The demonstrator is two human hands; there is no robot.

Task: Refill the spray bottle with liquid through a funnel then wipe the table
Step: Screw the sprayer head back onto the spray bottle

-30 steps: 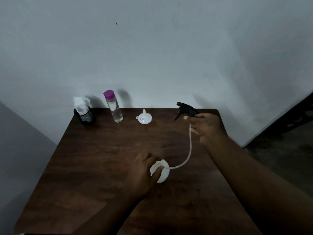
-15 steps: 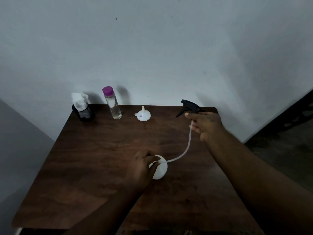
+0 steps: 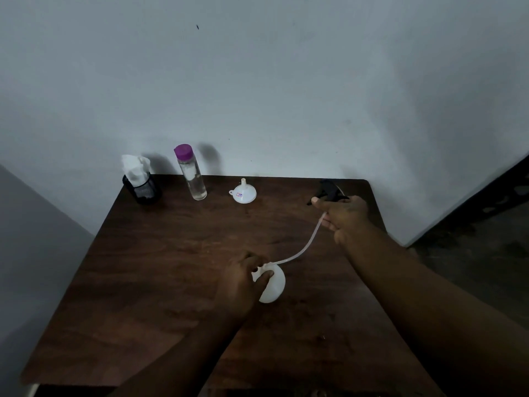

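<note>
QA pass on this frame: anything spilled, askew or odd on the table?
No spill visible. The funnel sits upside down, spout up. The spray head, in the right hand, is off the bottle, its tube trailing to the neck.

We only get the top of the black spray head (image 3: 329, 189). The right hand (image 3: 345, 217) holding it covers the lower part, and it's a bit smeared too. The left hand (image 3: 239, 283) grips the white bottle (image 3: 274, 286), so its left side is hidden and we can't tell where the tube (image 3: 303, 247) goes in. The sticker on the funnel (image 3: 245, 194) is too tiny to read. The table (image 3: 143, 296) and both forearms get cut off at the bottom edge.
</note>
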